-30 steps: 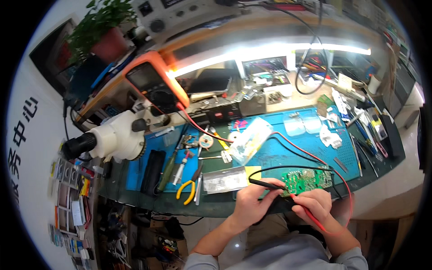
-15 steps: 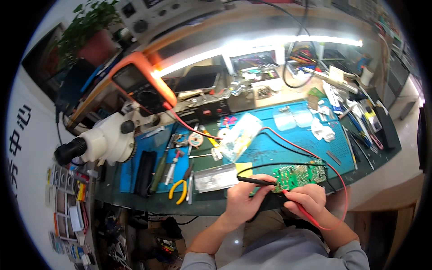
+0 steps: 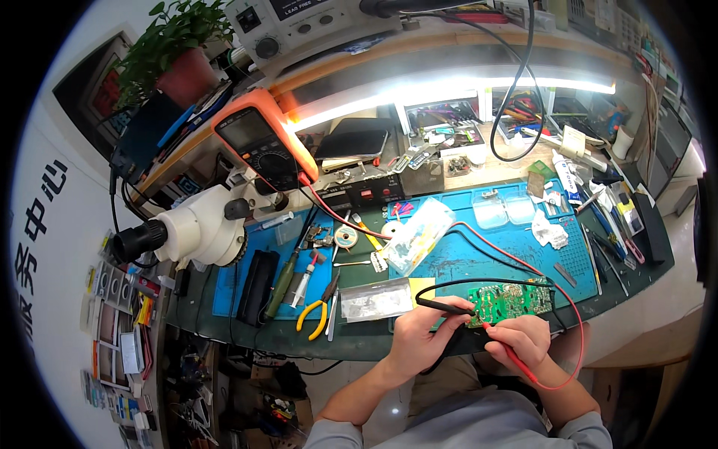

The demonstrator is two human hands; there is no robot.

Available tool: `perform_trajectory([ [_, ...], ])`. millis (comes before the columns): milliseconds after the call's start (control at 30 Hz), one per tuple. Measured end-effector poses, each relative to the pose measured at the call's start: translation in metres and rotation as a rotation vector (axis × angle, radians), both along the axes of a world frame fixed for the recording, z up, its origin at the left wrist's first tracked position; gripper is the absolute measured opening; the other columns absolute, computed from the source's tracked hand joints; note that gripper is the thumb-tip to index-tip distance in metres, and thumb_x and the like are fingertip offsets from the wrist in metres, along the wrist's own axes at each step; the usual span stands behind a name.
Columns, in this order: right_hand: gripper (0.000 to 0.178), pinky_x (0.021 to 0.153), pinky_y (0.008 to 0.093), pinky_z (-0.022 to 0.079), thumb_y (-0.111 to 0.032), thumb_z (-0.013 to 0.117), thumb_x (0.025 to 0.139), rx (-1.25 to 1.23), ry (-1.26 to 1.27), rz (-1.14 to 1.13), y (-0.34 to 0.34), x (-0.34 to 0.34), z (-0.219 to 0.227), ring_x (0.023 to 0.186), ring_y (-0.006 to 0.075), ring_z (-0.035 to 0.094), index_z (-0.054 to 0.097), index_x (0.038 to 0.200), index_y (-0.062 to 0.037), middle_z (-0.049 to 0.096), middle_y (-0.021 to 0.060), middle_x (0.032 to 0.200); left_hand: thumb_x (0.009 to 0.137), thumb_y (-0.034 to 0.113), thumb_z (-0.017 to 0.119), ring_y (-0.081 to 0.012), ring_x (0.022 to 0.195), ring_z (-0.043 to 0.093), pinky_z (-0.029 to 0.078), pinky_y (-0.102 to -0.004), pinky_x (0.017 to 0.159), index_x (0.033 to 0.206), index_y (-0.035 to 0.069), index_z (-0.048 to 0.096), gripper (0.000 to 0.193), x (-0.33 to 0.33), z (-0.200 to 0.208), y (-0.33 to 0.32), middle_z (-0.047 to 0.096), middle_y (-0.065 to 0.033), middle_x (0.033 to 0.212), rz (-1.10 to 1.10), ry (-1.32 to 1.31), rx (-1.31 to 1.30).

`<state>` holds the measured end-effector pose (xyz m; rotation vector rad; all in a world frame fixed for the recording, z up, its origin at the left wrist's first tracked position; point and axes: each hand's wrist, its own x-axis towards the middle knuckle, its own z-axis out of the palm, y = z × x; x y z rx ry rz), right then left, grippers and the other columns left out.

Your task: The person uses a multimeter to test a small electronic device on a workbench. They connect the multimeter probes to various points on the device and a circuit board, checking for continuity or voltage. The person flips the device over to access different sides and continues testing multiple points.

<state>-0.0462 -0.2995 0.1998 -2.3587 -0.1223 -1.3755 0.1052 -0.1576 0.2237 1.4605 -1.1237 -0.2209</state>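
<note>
A green circuit board lies at the near edge of the bench, its soldered side up. My left hand is closed around a black test probe, whose tip reaches the board's left part. In my right hand is a red test probe, slanted up to the board's near left edge, close to the black one. Whether the tips touch the board is too small to tell. Red and black leads run back to an orange multimeter at the far left; its display is not readable.
A white microscope stands at the left. Yellow-handled pliers, a green-handled screwdriver and a clear bag lie left of my hands. Behind the board, a clear plastic box rests on the blue mat. Several tools lie at right.
The view has shifted, so the whole scene sits slightly lower and further right. Both hands still hold their probes at the board's left part, with little visible movement.
</note>
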Motion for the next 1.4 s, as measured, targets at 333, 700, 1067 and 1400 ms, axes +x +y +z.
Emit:
perform_trajectory([
  [333,0.022,0.049,0.028,0.047,-0.02,0.08,0.081,0.05,0.016,0.031,-0.001,0.0,0.009,0.059,0.0175,0.063,0.068,0.093,-0.0058,0.067,0.0047,0.076,0.086,-0.004,0.07,-0.0148,0.084,0.071,0.056,-0.0268,0.074,0.101,-0.001,0.069,0.015,-0.002,0.004,0.001,0.074,-0.0082,0.093,0.007,-0.005,0.095],
  [700,0.024,0.045,0.0272,0.045,-0.019,0.085,0.075,0.248,-0.028,0.099,0.002,-0.005,0.022,0.053,0.0178,0.061,0.066,0.08,-0.005,0.064,0.0052,0.067,0.084,-0.01,0.069,-0.0208,0.096,0.068,0.055,-0.031,0.085,0.106,-0.005,0.063,0.023,-0.005,0.001,0.002,0.07,-0.0139,0.101,-0.22,0.131,0.043],
  [1067,0.026,0.047,0.0306,0.042,-0.025,0.081,0.081,0.368,0.125,0.11,0.007,-0.013,0.045,0.051,0.0201,0.055,0.062,0.078,-0.0059,0.057,0.0063,0.063,0.095,0.002,0.062,-0.0237,0.084,0.069,0.054,-0.0339,0.073,0.113,-0.002,0.048,0.023,-0.031,0.027,0.005,0.068,-0.0132,0.096,-0.288,0.063,0.085],
  [1400,0.02,0.057,0.019,0.048,-0.006,0.079,0.08,1.048,0.442,0.295,-0.002,-0.033,0.077,0.065,0.0057,0.062,0.061,0.089,-0.0014,0.067,0.0028,0.079,0.09,0.006,0.069,-0.0203,0.074,0.067,0.054,-0.0309,0.067,0.122,0.002,0.056,0.035,-0.037,0.032,-0.01,0.069,-0.0096,0.085,-0.261,-0.093,0.014],
])
